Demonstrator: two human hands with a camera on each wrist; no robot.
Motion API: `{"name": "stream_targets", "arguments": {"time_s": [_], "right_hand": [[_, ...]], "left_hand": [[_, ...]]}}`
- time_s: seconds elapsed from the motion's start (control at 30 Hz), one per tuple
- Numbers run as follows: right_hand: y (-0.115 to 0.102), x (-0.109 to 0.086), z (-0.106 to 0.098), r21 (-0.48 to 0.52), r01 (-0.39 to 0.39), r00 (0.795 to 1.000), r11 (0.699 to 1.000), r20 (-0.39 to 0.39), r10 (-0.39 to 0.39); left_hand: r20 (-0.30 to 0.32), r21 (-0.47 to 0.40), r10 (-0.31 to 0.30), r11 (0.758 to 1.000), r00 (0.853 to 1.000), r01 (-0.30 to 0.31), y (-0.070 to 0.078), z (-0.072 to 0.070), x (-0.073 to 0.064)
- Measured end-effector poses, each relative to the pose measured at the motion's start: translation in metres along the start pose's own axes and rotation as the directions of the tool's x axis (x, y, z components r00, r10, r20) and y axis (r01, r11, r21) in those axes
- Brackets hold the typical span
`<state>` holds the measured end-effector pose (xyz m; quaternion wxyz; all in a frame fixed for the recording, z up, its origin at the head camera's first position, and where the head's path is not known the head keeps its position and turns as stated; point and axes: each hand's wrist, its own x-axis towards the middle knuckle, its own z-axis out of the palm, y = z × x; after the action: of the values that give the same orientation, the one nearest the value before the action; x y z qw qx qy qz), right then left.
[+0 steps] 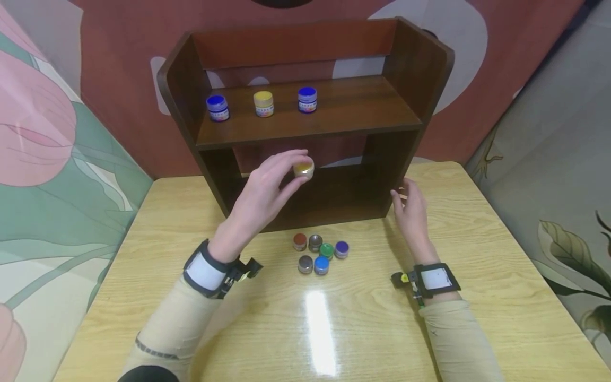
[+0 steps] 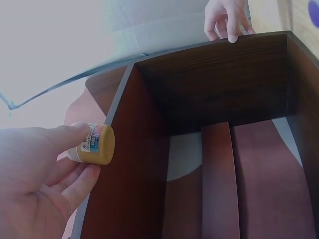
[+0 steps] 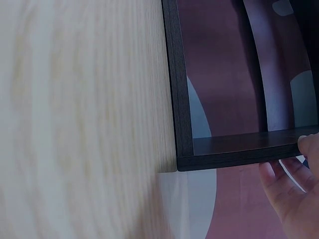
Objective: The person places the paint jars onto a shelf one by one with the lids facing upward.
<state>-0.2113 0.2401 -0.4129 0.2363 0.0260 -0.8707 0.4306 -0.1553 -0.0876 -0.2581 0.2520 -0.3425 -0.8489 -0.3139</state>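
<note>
Yellow jar pinched in left grip, held before shelf unit — shelving judged in hand, lift over upper board seemingly called for. Shelf unit pinched at side by right grip; six jars grouped on desk.

Plant-patterned walls flank a glossy, wood-grained table.

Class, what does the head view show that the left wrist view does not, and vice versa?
Only the head view: three jars on the upper shelf, the green jar on the table.
Only the left wrist view: the printed label on the held jar.
Both: the left hand pinching that jar, the right hand touching the wooden unit.
</note>
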Motion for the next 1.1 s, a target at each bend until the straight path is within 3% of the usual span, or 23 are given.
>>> {"name": "stream_targets", "arguments": {"time_s": [0.27,1.1], "right_hand": [[0.0,0.0,0.0,0.011,0.001,1.0,1.0,0.0,-0.001],[0.0,-0.002,-0.001,0.038,0.024,1.0,0.999,-0.016,-0.023]], "left_hand": [[-0.024,0.02,0.036,0.999,0.999,-0.036,0.002,-0.003,0.005],[-0.066,0.014,0.048,0.999,0.997,-0.048,0.006,-0.011,0.02]]}}
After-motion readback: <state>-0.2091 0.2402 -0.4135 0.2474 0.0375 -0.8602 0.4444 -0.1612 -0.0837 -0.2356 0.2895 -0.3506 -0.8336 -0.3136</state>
